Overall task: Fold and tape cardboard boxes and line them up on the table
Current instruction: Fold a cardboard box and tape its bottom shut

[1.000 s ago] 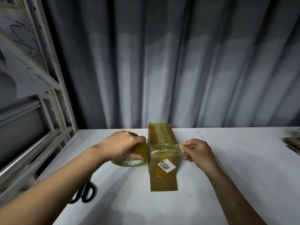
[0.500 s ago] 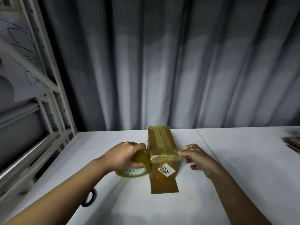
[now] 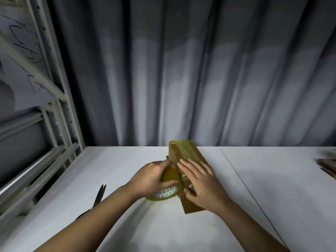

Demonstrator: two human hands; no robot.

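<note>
Fingers (image 3: 171, 183) of the left hand (image 3: 151, 179) curl around one yellowish roll of packing tape (image 3: 166, 188), hiding its upper half, while the right hand (image 3: 199, 184) lies flat, fingers straight, on the single long brown cardboard box (image 3: 187, 153) on the white tabletop (image 3: 272, 197), covering its label. One pair of black scissors (image 3: 99, 195) is half hidden behind the left forearm, and a blurred stack of brown cardboard (image 3: 328, 165) is cut off at the right edge.

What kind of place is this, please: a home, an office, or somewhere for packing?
Probably a packing or storage room. A white table carries a cardboard box and a tape roll, a metal shelf rack stands at the left, and flat cardboard waits at the right edge.
</note>
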